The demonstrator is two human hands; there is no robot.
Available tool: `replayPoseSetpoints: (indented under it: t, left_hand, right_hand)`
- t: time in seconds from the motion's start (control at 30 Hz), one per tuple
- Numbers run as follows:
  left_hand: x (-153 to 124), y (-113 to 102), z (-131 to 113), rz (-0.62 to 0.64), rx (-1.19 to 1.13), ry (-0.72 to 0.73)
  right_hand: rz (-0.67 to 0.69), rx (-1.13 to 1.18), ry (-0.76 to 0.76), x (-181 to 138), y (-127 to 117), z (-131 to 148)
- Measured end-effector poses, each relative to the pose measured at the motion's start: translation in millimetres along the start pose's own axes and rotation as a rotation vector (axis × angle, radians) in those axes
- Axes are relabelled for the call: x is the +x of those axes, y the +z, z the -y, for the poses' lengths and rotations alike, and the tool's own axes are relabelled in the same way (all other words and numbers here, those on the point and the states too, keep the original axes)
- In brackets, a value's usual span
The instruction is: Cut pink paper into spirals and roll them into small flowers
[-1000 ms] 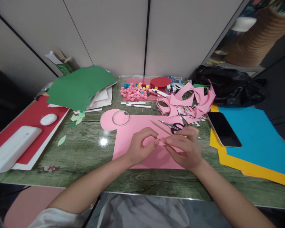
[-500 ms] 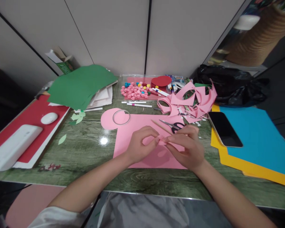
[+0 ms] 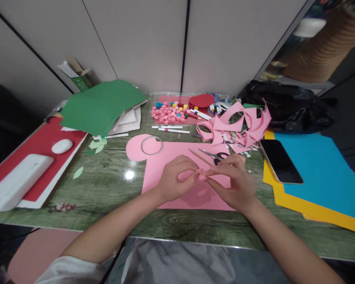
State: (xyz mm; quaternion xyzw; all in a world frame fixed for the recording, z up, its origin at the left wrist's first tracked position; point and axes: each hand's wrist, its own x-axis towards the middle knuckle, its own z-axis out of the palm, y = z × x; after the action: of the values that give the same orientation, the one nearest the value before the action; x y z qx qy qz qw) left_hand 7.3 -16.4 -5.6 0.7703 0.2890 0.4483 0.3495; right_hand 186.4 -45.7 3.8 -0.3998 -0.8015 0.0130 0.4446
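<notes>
Between my two hands is a small curled piece of pink paper. My left hand pinches its left side between thumb and forefinger. On the other side, my right hand grips it with thumb and fingertips. Both are held just over a pink paper sheet. Black-handled scissors and a thin wooden stick lie on that sheet, partly behind my right hand. At its upper left corner, a clear ring overlaps a pink paper circle.
Small pink rolled paper pieces fill a clear tray at the back. Cut pink scraps are heaped to its right. A phone rests on blue paper. Green sheets, a white mouse and a white device occupy the left.
Both hands stay in nearly the same place, with only slight finger movement around the pink paper piece. The whole view has shifted a little.
</notes>
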Motion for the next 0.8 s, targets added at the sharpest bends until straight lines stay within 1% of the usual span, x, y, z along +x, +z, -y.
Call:
replayPoseSetpoints:
  t: [0.2, 0.53, 0.67, 0.8]
  left_hand:
    - [0.2, -0.2, 0.4, -0.001, 0.02, 0.028]
    - [-1.1, 1.5, 1.6, -0.014, -0.027, 0.008]
    - [-1.4, 1.9, 1.6, -0.025, -0.04, 0.002]
    - [-2.0, 2.3, 2.7, -0.024, -0.045, -0.001]
  right_hand:
    - [-0.018, 0.028, 0.006, -0.7, 1.1, -1.5]
    - [-0.053, 0.179, 0.098, -7.8, 6.1, -6.3]
    - [-0.073, 0.213, 0.121, -9.8, 8.4, -7.3]
    - [-0.065, 0.237, 0.134, -8.5, 7.5, -6.0]
